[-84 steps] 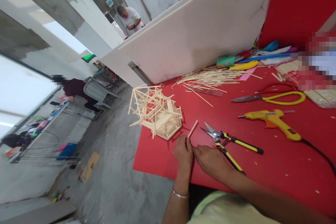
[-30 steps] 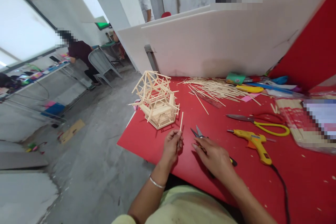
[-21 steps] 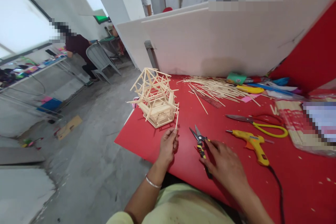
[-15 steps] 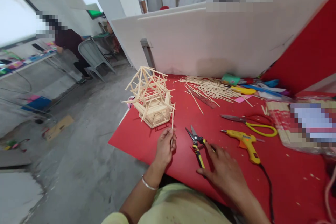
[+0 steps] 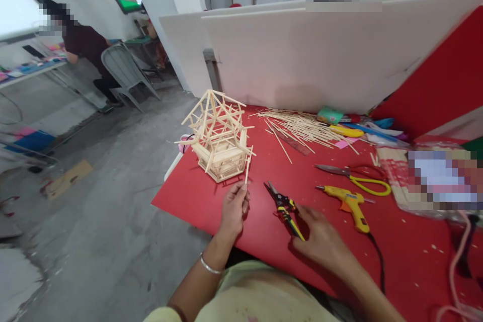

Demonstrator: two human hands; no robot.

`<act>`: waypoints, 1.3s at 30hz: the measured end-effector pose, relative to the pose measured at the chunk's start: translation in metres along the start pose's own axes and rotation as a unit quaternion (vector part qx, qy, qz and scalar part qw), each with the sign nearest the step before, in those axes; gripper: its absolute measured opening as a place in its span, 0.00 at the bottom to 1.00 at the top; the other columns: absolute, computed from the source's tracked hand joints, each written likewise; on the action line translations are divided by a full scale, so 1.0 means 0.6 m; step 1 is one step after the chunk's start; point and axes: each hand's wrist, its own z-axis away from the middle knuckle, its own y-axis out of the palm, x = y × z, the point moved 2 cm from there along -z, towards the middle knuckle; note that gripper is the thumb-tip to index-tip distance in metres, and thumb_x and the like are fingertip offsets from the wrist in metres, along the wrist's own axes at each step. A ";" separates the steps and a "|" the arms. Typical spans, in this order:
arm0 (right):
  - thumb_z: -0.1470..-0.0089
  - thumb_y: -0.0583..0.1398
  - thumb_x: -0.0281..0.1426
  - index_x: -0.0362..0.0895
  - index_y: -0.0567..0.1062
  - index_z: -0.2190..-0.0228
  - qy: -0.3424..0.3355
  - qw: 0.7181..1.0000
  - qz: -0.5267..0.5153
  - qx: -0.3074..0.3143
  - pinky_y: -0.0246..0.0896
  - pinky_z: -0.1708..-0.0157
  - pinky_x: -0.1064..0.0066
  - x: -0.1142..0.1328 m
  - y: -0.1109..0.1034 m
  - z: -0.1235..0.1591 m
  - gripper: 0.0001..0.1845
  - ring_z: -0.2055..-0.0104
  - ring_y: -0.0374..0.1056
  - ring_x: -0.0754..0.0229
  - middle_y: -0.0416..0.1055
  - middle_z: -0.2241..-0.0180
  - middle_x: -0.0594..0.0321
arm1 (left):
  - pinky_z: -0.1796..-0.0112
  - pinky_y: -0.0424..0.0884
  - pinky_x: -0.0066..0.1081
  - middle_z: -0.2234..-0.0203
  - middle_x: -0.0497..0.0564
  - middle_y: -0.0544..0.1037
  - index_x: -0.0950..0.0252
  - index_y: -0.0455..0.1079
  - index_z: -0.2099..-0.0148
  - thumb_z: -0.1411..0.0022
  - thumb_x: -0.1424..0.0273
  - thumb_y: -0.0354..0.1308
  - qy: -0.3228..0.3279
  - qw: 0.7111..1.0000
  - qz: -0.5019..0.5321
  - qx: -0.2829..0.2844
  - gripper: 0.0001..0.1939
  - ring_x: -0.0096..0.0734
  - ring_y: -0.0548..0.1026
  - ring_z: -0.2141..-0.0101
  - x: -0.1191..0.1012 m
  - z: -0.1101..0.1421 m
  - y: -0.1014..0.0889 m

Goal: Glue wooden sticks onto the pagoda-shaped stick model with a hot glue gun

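Observation:
My left hand point(image 5: 233, 206) pinches a short wooden stick point(image 5: 247, 169) and holds it upright beside the small stick house point(image 5: 217, 136) at the table's left edge. My right hand point(image 5: 320, 241) closes round the handles of the black and yellow cutters point(image 5: 283, 205), whose open blades point away from me on the red table point(image 5: 264, 231).
A pile of loose sticks point(image 5: 302, 126), yellow-handled scissors point(image 5: 354, 178) and a yellow glue gun point(image 5: 349, 200) with its cord lie further back. A white board point(image 5: 302, 55) walls off the rear. To the left, a person point(image 5: 83, 45) sits by a grey chair point(image 5: 124, 68).
My right hand has moved off the table onto the cutters and gripped their handles. My left hand has carried the stick closer to the stick house. The view has swung right.

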 end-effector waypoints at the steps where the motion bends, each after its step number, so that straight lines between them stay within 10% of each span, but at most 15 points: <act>1: 0.56 0.59 0.34 0.38 0.68 0.39 0.014 0.996 -0.079 0.039 0.65 0.47 0.54 -0.004 -0.005 -0.002 0.41 0.45 0.69 0.43 0.72 0.45 0.45 | 0.85 0.50 0.19 0.78 0.42 0.70 0.64 0.75 0.57 0.43 0.55 0.68 0.000 1.000 -0.003 0.002 0.20 0.13 0.55 0.86 0.000 0.001 -0.002; 8: 0.40 0.35 0.33 0.35 0.62 0.39 0.082 0.852 -0.473 0.208 0.68 0.54 0.54 0.023 0.024 0.018 0.35 0.50 0.74 0.49 0.75 0.53 0.40 | 0.85 0.51 0.18 0.78 0.43 0.71 0.65 0.75 0.60 0.45 0.54 0.69 -0.043 0.999 0.002 -0.001 0.20 0.13 0.58 0.85 0.011 -0.001 -0.022; 11: 0.46 0.45 0.35 0.38 0.64 0.42 0.079 0.819 -0.529 0.206 0.65 0.49 0.52 0.066 0.044 0.025 0.32 0.49 0.73 0.49 0.75 0.54 0.42 | 0.84 0.50 0.18 0.78 0.44 0.71 0.66 0.76 0.59 0.46 0.54 0.70 -0.044 0.999 -0.005 0.007 0.21 0.13 0.57 0.85 0.008 -0.005 -0.027; 17: 0.71 0.58 0.26 0.45 0.77 0.56 0.120 0.623 -0.737 0.231 0.60 0.41 0.52 0.125 0.058 0.015 0.34 0.49 0.72 0.49 0.77 0.54 0.53 | 0.85 0.48 0.19 0.82 0.40 0.65 0.65 0.76 0.51 0.43 0.51 0.66 -0.027 0.999 -0.021 0.024 0.26 0.14 0.54 0.86 -0.005 -0.004 -0.032; 24: 0.57 0.64 0.26 0.45 0.79 0.64 0.161 0.596 -0.748 0.242 0.58 0.38 0.49 0.135 0.039 0.009 0.14 0.51 0.74 0.51 0.79 0.57 0.55 | 0.86 0.47 0.19 0.78 0.43 0.71 0.67 0.75 0.61 0.47 0.54 0.71 -0.009 0.998 0.070 -0.002 0.22 0.13 0.57 0.86 -0.038 -0.012 -0.020; 39: 0.63 0.60 0.31 0.47 0.76 0.57 0.188 0.530 -0.771 0.299 0.59 0.42 0.46 0.128 0.051 0.015 0.26 0.46 0.72 0.45 0.78 0.56 0.52 | 0.84 0.50 0.19 0.77 0.42 0.69 0.65 0.72 0.58 0.44 0.64 0.70 -0.054 0.976 0.211 -0.020 0.16 0.14 0.59 0.84 -0.069 -0.026 0.028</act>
